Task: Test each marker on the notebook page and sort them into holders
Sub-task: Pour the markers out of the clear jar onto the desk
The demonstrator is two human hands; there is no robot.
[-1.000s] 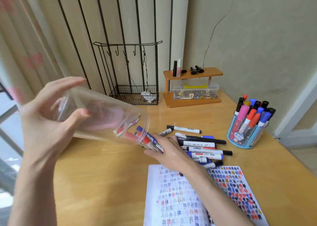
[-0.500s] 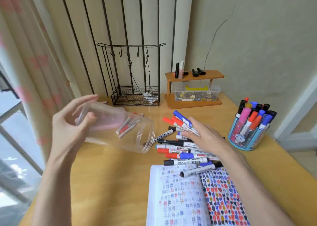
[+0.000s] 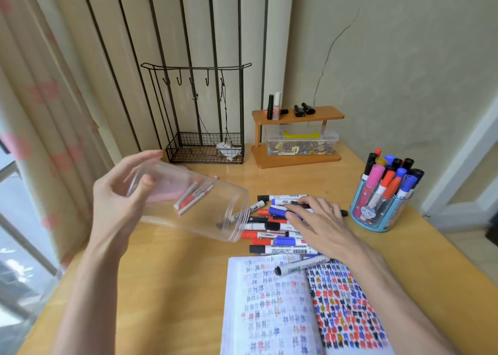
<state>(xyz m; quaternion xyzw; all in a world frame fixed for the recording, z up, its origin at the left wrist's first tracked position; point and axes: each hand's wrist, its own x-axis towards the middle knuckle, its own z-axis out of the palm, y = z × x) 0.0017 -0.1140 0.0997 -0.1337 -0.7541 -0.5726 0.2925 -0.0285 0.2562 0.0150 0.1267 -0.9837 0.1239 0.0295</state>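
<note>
The worktop [image 3: 167, 287] is carrying the open notebook [image 3: 269, 306]. Beyond the notebook, the left hand [image 3: 118, 193] is gripping a clear jar [image 3: 204, 214] tipped sideways, mouth toward the marker pile [image 3: 269, 236], probably for emptying. The right hand [image 3: 320, 225] is lying flat, fingers spread, steadying the pile and gripping nothing.

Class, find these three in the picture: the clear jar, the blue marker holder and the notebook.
clear jar [image 3: 213, 215]: head view, its transparent side wall.
blue marker holder [image 3: 389, 215]: head view, its front wall.
notebook [image 3: 269, 303]: head view, its left page.
</note>
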